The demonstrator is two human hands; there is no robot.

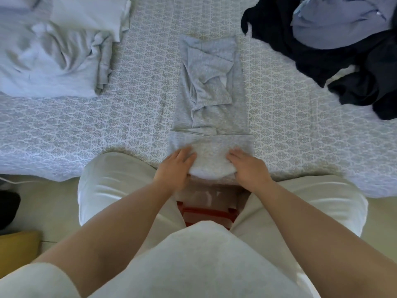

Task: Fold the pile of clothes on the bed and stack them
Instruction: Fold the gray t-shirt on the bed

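A grey shirt [211, 100] lies lengthwise in the middle of the patterned bed [300, 143], its near end rolled up at the edge. The left hand [175, 163] and right hand [249, 166] each grip that roll with curled fingers. Pale folded clothes [53, 54] sit at ten o'clock, a dark pile [343, 50] at two o'clock.

Pretty soft, even daylight here, nothing harsh.
We get wide-angle bending at the edges and slight overall blur.
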